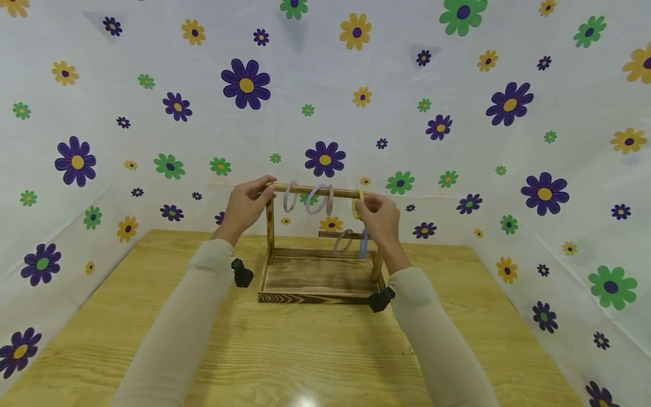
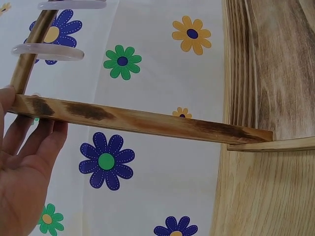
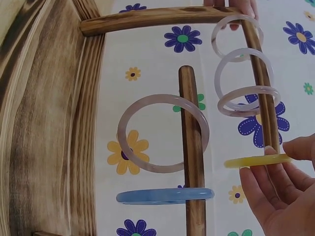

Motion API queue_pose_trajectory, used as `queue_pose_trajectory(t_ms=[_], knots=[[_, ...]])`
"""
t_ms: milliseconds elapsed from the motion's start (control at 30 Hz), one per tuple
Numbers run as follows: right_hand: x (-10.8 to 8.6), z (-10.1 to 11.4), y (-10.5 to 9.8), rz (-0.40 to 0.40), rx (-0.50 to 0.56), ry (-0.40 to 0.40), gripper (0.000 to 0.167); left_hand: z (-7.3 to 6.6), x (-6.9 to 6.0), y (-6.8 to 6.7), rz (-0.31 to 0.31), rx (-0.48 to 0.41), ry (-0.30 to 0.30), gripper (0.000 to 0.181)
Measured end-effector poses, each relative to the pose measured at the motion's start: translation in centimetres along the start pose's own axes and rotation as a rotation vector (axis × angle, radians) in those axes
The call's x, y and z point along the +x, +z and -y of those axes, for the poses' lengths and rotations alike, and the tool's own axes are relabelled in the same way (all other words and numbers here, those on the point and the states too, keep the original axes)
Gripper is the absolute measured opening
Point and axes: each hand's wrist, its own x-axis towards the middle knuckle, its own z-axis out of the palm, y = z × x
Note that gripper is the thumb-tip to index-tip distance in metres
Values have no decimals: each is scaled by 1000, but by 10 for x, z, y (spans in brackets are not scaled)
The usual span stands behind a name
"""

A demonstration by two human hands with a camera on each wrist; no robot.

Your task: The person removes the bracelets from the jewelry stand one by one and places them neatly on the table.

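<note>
My left hand grips the upper left corner of a wooden bangle stand, thumb on one side and fingers on the other. At the right end of the stand's top bar, my right hand pinches a yellow bangle that is around the bar. Farther left on that bar hang a whitish bangle, a lavender bangle and a pinkish bangle. On the lower peg are a mauve bangle and a blue bangle.
The stand's tray base sits on a wood-grain table. Behind and at both sides rises a white flower-patterned cloth. A dark wrist camera is worn on my left wrist, another on my right.
</note>
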Motion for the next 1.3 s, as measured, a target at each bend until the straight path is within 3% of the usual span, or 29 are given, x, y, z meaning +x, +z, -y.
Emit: queue_pose_trajectory(t_ms=[433, 667, 900, 1300], knots=[[-2, -2, -8, 23, -8, -9, 28, 1, -1, 2, -4, 5, -19, 40], [2, -5, -15, 29, -5, -18, 29, -31, -13, 0, 8, 26, -31, 38], [4, -4, -20, 22, -17, -9, 29, -5, -2, 1, -12, 21, -18, 39], [5, -9, -31, 8, -38, 4, 31, -5, -2, 0, -9, 24, -17, 40]])
